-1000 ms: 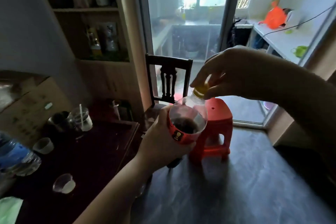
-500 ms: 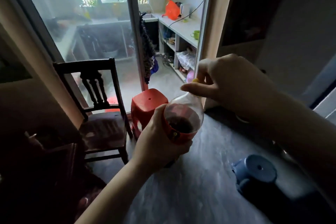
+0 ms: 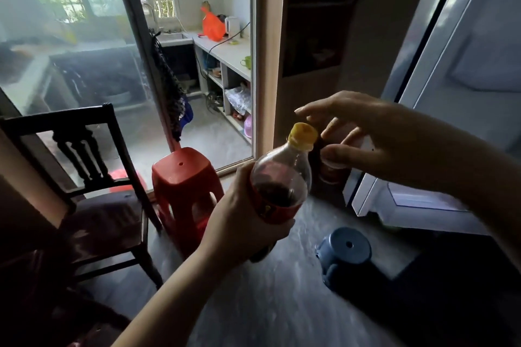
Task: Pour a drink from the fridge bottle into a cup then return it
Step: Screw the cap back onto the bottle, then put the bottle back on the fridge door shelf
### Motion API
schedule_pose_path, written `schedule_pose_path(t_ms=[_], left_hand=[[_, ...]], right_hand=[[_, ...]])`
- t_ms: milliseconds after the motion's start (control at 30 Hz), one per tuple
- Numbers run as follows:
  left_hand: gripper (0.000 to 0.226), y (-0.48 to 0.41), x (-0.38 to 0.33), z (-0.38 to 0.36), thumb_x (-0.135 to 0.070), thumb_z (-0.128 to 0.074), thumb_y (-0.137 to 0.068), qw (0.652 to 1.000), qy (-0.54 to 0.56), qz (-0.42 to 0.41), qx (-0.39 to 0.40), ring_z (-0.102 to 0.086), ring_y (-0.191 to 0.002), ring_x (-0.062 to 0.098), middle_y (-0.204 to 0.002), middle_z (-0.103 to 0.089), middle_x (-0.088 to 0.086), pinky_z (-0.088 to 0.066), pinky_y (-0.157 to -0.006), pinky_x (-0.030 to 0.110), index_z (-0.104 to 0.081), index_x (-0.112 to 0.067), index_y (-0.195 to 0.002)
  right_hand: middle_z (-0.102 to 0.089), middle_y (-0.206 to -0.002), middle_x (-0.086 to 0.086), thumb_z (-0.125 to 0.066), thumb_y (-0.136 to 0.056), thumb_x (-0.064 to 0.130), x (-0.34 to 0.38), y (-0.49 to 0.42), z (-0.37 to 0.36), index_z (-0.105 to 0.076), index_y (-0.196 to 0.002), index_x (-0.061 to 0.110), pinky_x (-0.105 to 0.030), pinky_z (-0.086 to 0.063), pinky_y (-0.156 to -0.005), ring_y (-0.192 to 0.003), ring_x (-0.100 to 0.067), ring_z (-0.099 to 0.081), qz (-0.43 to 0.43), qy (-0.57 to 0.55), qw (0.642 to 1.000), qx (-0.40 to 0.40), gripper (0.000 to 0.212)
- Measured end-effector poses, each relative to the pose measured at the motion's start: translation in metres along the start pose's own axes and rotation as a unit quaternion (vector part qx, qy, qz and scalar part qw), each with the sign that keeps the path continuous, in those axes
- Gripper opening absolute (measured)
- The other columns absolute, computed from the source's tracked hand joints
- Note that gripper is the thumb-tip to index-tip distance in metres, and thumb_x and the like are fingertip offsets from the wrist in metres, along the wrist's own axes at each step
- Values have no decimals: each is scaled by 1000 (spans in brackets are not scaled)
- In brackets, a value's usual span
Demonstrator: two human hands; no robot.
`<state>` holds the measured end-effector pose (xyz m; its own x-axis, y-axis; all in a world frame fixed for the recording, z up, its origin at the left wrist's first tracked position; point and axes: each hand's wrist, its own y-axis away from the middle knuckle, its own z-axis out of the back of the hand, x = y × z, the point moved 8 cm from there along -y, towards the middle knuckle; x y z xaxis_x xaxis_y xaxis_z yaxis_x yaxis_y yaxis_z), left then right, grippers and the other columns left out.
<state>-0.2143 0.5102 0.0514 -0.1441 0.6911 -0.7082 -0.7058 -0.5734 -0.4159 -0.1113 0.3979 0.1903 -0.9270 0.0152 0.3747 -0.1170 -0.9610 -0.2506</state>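
Note:
A clear plastic bottle (image 3: 280,177) with dark drink, a red label and a yellow cap (image 3: 302,134) is held tilted in front of me. My left hand (image 3: 242,222) grips it around the label. My right hand (image 3: 363,135) hovers just right of the cap, fingers spread, touching nothing. The cap sits on the bottle neck. An open white fridge (image 3: 439,110) stands at the right, its door edge (image 3: 417,45) running up the frame. No cup is in view.
A red plastic stool (image 3: 183,177) stands left of the bottle, a dark wooden chair (image 3: 84,177) further left. A blue stool (image 3: 345,253) lies on the grey floor below my right hand. A glass sliding door (image 3: 84,51) opens onto a kitchen counter (image 3: 225,51).
The view has swung right, away from the table and towards the fridge. My right hand has come off the yellow cap and opened. The left hand still holds the bottle.

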Motion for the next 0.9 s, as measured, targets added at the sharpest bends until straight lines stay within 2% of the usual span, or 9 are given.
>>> schedule_pose_path(t_ms=[100,167,233,300,400,500,667,800,900], left_hand=[[89,0,-23,-30,-47,-85,-50,1000,2,0,15,-61,-89,1,-98,-56,-22,-50,-71,18,-33,-41,-122],[90,2,-39,-50,-46,-85,-49,1000,-1,-3,18,-55,-84,-16,-91,-54,-30,-40,-64,2,-32,-44,-122],[90,4,-57,-70,-47,-84,-49,1000,3,-17,25,-48,-82,-28,-87,-50,-37,-37,-66,-4,-32,-46,-122],[89,6,-72,-90,-45,-85,-50,999,21,-25,41,-50,-82,-26,-87,-51,-38,-40,-64,-1,-32,-46,-122],[89,7,-95,-121,-39,-87,-52,996,46,-37,66,-58,-84,-9,-96,-57,-28,-46,-65,7,-35,-42,-124],[89,8,-116,-150,-29,-90,-54,991,73,-61,91,-58,-90,-3,-105,-58,-20,-43,-70,2,-39,-34,-127],[90,4,-147,-186,-51,-81,-53,984,74,-98,126,-59,-98,-4,-110,-56,-23,-48,-76,11,-34,-39,-129],[85,-3,-166,-211,-53,-77,-56,977,96,-129,143,-58,-99,-4,-109,-54,-25,-50,-78,12,-36,-34,-127],[86,-13,-174,-227,-57,-74,-54,973,96,-140,155,-60,-97,1,-107,-54,-24,-56,-78,26,-40,-28,-127]], right_hand=[[-57,-121,10,-60,-83,14,-10,26,19,-58,-125,28,-20,-53,-80,-100,-6,-61,23,9,1000,1,45],[-59,-117,9,-59,-81,15,-19,44,32,-62,-117,30,-18,-53,-79,-97,-5,-61,25,30,999,-3,40],[-60,-112,11,-56,-79,20,-31,62,42,-64,-113,30,-16,-51,-80,-90,-2,-61,13,40,999,-8,36],[-58,-107,15,-54,-78,27,-43,80,51,-66,-111,27,-16,-52,-80,-85,-2,-62,-3,53,999,-7,36],[-56,-103,17,-53,-78,33,-59,107,63,-64,-111,30,-18,-53,-78,-85,-2,-61,-22,67,998,-3,35],[-59,-100,12,-55,-76,42,-77,133,75,-64,-111,29,-20,-53,-75,-84,-3,-61,-48,58,997,-10,38],[-56,-90,12,-59,-74,45,-108,169,90,-65,-109,23,-17,-47,-70,-80,-3,-57,-120,78,988,-59,42],[-56,-81,14,-64,-78,43,-131,190,102,-65,-99,24,-8,-39,-63,-72,0,-54,-166,96,975,-111,28],[-57,-72,11,-61,-78,51,-147,200,108,-62,-87,24,-13,-38,-56,-63,-4,-53,-206,106,963,-140,28]])
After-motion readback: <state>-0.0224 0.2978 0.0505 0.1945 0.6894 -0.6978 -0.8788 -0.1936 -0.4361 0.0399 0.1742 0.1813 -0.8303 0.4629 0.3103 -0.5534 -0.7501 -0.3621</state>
